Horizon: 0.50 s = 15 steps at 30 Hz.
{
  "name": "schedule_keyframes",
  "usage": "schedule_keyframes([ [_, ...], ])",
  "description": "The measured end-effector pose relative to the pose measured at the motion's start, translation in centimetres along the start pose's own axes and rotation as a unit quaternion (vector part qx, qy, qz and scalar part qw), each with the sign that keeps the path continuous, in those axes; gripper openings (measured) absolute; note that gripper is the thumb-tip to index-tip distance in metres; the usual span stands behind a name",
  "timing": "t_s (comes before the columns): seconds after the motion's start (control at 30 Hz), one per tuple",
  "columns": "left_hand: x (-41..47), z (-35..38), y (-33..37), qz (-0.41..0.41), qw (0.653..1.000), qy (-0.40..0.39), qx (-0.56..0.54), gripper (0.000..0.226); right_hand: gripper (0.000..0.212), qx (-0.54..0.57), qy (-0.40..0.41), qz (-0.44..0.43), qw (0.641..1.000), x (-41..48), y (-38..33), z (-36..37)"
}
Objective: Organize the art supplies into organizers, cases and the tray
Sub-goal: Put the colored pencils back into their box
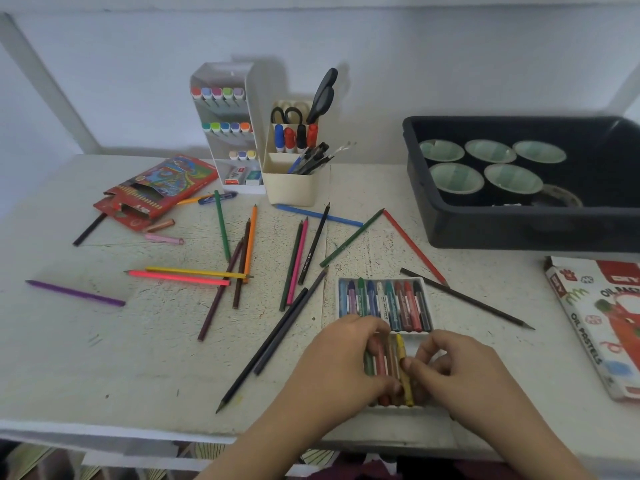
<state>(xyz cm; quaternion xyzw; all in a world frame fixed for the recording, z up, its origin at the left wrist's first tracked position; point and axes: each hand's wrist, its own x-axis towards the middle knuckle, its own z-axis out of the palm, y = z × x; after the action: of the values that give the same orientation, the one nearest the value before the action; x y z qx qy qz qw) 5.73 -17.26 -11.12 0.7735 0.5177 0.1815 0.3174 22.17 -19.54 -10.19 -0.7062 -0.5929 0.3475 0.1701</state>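
A white plastic pastel tray lies near the table's front edge, its far row filled with several oil pastels. Both hands work over the tray's near row. My left hand curls over the pastels in that row. My right hand pinches a yellow pastel that lies tilted over the near row. Many colored pencils lie scattered across the table. The red pencil case lies open at the back left. The oil pastel box lies at the right.
A black tray with several paint cups stands at the back right. A white marker organizer and a cream pen holder with scissors stand at the back middle. Loose pastels lie by the pencil case.
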Motion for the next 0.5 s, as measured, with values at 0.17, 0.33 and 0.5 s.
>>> schedule_keyframes([
  [0.17,0.04,-0.06,-0.11,-0.004,1.0,-0.009,-0.017,0.057,0.019,0.009,-0.011,0.011,1.0,0.18,-0.07,-0.13],
  [0.33,0.16,0.02,-0.15,-0.013,1.0,-0.012,-0.021,0.06,0.019,-0.003,-0.006,0.002,1.0,0.27,0.07,-0.02],
  [0.5,0.19,0.03,-0.21,-0.01,1.0,-0.014,-0.022,0.057,0.022,0.018,-0.034,0.007,0.999,0.12,0.1,-0.48],
])
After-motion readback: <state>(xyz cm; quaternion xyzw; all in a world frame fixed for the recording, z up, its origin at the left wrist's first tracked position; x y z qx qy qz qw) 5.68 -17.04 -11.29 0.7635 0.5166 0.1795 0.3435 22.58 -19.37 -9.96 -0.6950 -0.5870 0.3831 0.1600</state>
